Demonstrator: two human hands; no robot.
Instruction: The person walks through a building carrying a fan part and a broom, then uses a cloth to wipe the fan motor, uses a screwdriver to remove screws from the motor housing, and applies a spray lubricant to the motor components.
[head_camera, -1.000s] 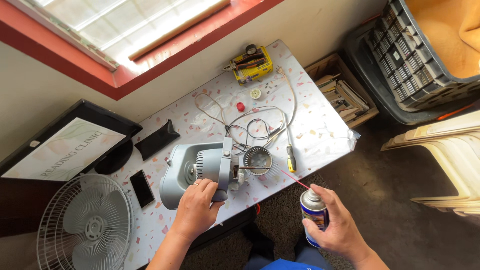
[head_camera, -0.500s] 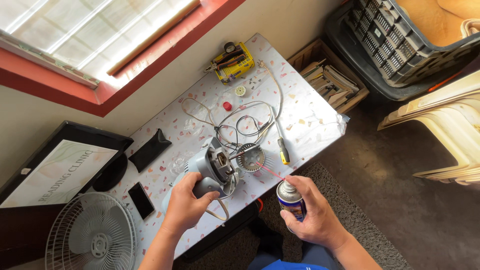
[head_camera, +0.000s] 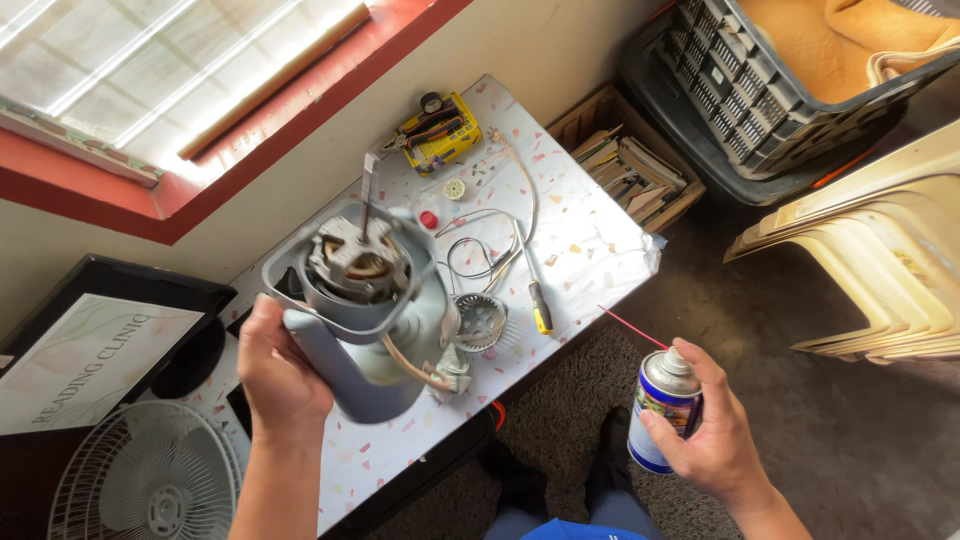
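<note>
My left hand (head_camera: 278, 375) grips a grey fan motor housing (head_camera: 368, 330) and holds it up off the white speckled table (head_camera: 580, 240), its open face and shaft turned toward me. A cord hangs from its underside. My right hand (head_camera: 715, 435) holds a spray can (head_camera: 662, 408) with a thin red straw, out past the table's edge above the dark floor. A round motor part (head_camera: 482, 320) and a yellow-handled screwdriver (head_camera: 538, 300) lie on the table just right of the housing.
A yellow meter (head_camera: 438, 135), a small red cap (head_camera: 428, 219) and looped wires (head_camera: 480, 255) lie on the table. A white fan grille (head_camera: 140, 480) and a framed sign (head_camera: 85, 360) sit at left. A wooden box of papers (head_camera: 625, 165), a dark basket (head_camera: 790, 90) and stacked plastic chairs (head_camera: 880, 260) stand at right.
My left hand has lifted the motor housing off the table and turned its open face toward me. My right hand with the can has drawn back to the right, away from the table.
</note>
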